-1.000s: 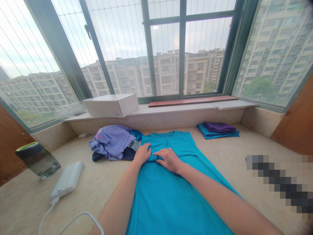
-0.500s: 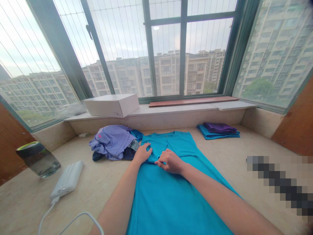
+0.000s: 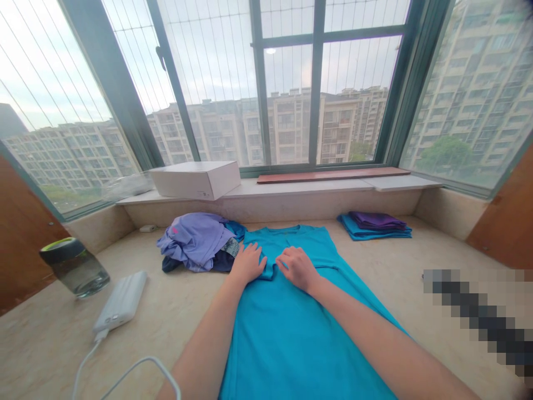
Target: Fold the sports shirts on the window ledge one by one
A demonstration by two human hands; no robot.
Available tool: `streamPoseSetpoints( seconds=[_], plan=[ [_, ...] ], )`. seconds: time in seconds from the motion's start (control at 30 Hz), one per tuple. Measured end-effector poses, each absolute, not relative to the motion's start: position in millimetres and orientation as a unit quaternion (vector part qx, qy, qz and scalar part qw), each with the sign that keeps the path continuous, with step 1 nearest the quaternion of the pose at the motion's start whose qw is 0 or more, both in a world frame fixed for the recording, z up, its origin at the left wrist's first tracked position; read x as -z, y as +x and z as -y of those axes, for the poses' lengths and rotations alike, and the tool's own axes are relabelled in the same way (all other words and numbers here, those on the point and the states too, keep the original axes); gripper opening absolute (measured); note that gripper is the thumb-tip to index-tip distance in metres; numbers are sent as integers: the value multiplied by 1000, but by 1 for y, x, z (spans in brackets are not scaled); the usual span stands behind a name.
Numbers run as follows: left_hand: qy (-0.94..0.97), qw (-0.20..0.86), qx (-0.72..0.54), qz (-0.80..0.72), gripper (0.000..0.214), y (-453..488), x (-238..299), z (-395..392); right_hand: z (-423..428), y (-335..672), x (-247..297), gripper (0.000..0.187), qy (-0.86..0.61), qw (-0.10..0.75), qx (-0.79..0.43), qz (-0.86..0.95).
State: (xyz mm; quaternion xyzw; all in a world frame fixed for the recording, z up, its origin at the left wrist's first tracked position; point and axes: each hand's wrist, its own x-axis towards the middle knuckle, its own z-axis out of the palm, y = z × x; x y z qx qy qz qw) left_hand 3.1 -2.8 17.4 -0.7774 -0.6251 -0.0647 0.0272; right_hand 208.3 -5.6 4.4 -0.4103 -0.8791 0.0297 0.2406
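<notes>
A teal t-shirt (image 3: 287, 333) lies spread lengthwise on the stone ledge, its collar toward the window. My left hand (image 3: 249, 262) rests flat on the shirt's left upper part, fingers spread over a folded-in flap of cloth. Just to its right, my right hand (image 3: 296, 266) has its fingers curled down, pinching the same fold of teal fabric. Both hands sit close together, a little below the collar.
A heap of lilac and dark clothes (image 3: 195, 242) lies left of the shirt. Folded purple and teal garments (image 3: 375, 224) are stacked at the right. A white box (image 3: 195, 179) is on the sill. A power bank (image 3: 122, 301) with cable and a water bottle (image 3: 75, 266) are at left.
My right hand went from lying flat to curling its fingers on the fold and shifted slightly up toward the collar. My left hand moved a little right. The view drifted slightly.
</notes>
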Motion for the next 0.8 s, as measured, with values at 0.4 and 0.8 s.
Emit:
streamPoseSetpoints(
  seconds=[0.4,0.8],
  plan=[
    [-870,-70,56,486,41,-21,-38,59,-45,204,-13,29,-595,166,-71,783],
    [-839,-77,81,533,46,-32,-24,55,-13,222,-47,31,-552,149,-13,820]
  ],
)
